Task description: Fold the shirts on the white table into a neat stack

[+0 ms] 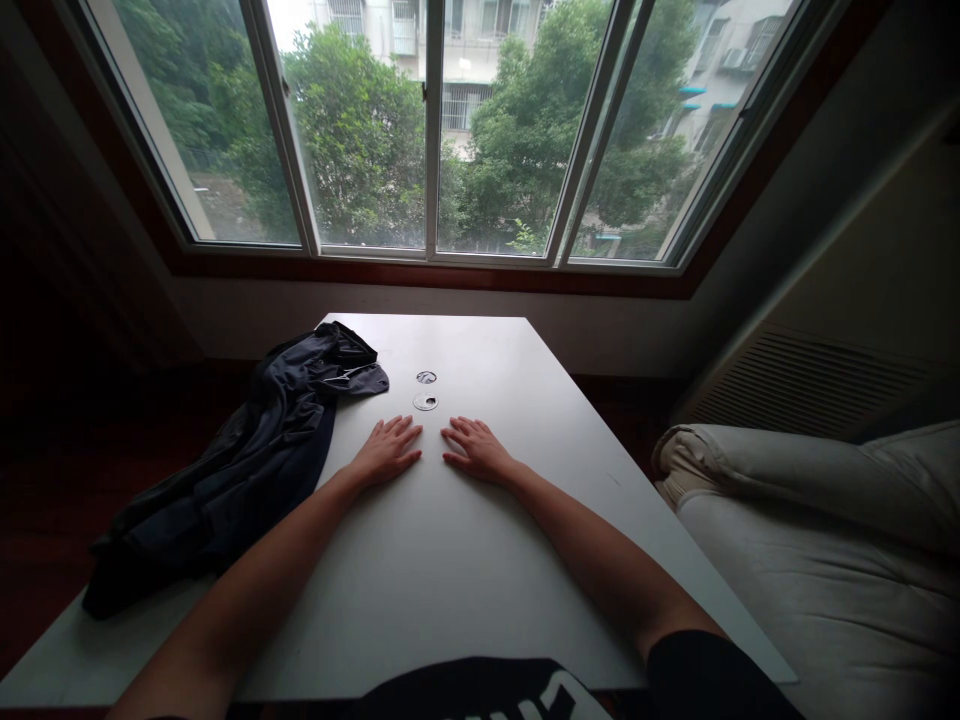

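Observation:
My left hand [387, 450] lies flat on the white table [450, 580], palm down with its fingers apart. Opposite it, my right hand [478, 449] rests the same way, and a small gap separates the two. Neither holds anything. Just beyond the fingertips is a round grommet cap [425, 402] with a small dark opening. A round hole [426, 377] in the tabletop shows behind it. To the left of my left hand, a dark crumpled garment [247, 460] is spread along the table's left side, with a thin white cord on it.
A window [431, 130] with sliding panes spans the wall beyond the table. On the right stands a light-coloured sofa [825, 530] close to the table's edge. Behind it is a tall pale unit with a slatted vent [802, 380]. The garment hangs over the table's left edge.

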{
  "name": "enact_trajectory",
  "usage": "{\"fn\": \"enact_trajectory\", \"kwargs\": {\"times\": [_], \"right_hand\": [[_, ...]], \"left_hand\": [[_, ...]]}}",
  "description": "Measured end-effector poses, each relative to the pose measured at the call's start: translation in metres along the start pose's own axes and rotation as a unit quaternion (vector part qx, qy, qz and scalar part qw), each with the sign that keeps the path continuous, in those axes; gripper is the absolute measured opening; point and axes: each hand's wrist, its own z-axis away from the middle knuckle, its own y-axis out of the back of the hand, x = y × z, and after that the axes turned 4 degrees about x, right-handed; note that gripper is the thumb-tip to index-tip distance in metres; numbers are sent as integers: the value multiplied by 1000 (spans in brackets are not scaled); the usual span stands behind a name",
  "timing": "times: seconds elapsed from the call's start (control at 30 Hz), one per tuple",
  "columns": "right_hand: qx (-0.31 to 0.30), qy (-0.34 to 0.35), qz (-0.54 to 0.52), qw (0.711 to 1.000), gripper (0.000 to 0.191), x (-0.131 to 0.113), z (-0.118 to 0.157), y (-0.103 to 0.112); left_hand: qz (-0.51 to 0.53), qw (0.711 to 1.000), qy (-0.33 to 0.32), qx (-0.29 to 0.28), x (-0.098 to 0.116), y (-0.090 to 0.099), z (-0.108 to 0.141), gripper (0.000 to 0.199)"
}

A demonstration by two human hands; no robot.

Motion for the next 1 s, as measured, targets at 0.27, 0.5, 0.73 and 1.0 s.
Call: {"fn": "enact_trajectory", "kwargs": {"times": [0.27,0.5,0.73,1.0], "right_hand": [[-1,-3,1,1000,62,0,0,0],[-3,-5,0,1000,62,0,-1,0],[-1,-3,3,1000,62,1,-1,-1],[-1,-6,1,1000,62,1,-1,-1]], "left_hand": [[3,1000,4,-4,1,1,0,64],[10,1000,6,-1,1,1,0,63],[7,1000,4,-2,0,1,0,64],[7,1000,5,-2,1,1,0,63]]}}
